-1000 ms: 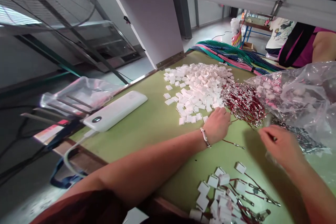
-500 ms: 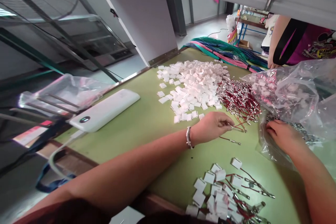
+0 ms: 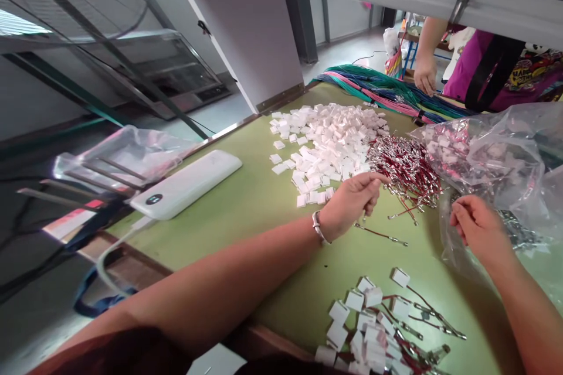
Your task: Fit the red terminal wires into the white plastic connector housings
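Observation:
My left hand (image 3: 352, 202), with a bracelet at the wrist, is closed in a pinch beside the heap of short red wires with metal terminals (image 3: 404, 170); whatever its fingertips hold is too small to make out. Just below it, one red wire (image 3: 380, 234) lies alone on the green tabletop (image 3: 264, 263). My right hand (image 3: 477, 225) has curled fingers pressed together above the edge of a clear bag of small metal parts (image 3: 521, 231); anything in them is hidden. Left of the wires spreads a large heap of white plastic connector housings (image 3: 329, 135).
White housings with red wires and metal parts (image 3: 369, 328) lie at the near edge. A white power bank (image 3: 187, 184) with a cable rests at the left. Bundled coloured wires (image 3: 373, 91) lie at the back, by a co-worker's hand (image 3: 426, 75). A plastic bag (image 3: 497, 146) stands right.
My right hand has lifted slightly from the bag of metal parts. My left hand has drawn back from the crossed red wires, its fingers tilted up. The co-worker's arm has moved over the wire bundle.

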`<act>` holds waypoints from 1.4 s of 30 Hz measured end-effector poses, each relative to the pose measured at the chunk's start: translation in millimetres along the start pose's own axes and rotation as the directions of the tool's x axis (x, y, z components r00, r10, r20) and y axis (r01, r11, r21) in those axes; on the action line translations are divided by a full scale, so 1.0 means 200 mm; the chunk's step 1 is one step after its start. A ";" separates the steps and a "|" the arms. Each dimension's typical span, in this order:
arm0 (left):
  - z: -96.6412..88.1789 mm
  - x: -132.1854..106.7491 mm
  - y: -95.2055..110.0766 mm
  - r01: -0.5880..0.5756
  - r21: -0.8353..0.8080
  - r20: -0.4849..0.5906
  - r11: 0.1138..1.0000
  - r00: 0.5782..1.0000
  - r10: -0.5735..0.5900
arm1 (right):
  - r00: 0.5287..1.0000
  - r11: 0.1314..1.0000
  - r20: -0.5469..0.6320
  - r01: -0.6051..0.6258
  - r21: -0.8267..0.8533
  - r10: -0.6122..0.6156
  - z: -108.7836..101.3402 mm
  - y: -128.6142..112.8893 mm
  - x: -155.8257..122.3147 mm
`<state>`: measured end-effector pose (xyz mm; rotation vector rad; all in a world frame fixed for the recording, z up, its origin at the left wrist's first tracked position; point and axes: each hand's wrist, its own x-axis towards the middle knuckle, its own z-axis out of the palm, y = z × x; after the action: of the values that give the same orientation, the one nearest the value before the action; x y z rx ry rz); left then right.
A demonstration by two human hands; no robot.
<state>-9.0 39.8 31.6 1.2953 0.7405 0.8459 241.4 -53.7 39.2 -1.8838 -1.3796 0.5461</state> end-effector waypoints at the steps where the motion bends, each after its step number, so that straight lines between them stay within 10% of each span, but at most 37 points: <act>1: 0.00 0.00 -0.01 -0.035 0.122 0.015 0.992 0.999 0.034 | 0.998 0.996 0.050 -0.032 0.078 0.028 0.02 -0.01 -0.01; 6: 0.03 -0.02 -0.01 -0.149 0.462 0.196 0.874 0.979 0.063 | 0.971 0.974 0.234 -0.094 0.206 0.045 0.13 -0.09 -0.08; 15: 0.07 -0.03 -0.06 0.053 0.361 0.137 0.931 0.984 -0.110 | 0.985 0.934 0.172 -0.075 0.348 0.015 0.22 -0.21 -0.16; 34: 0.10 -0.07 -0.04 -0.063 0.454 0.243 0.889 0.969 -0.055 | 0.950 0.895 0.308 -0.186 0.405 0.058 0.27 -0.22 -0.16; 38: 0.07 -0.08 -0.06 -0.303 0.604 0.331 0.737 0.937 0.114 | 0.929 0.908 0.356 -0.230 0.350 0.098 0.27 -0.21 -0.17; 42: 0.05 -0.09 -0.10 -0.608 0.698 0.541 0.380 0.794 0.278 | 0.889 0.896 0.429 -0.314 0.314 0.161 0.29 -0.20 -0.20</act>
<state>-7.3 17.6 14.1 2.6001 0.5013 0.6282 162.0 -67.9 28.2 -1.6879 -1.1682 1.2845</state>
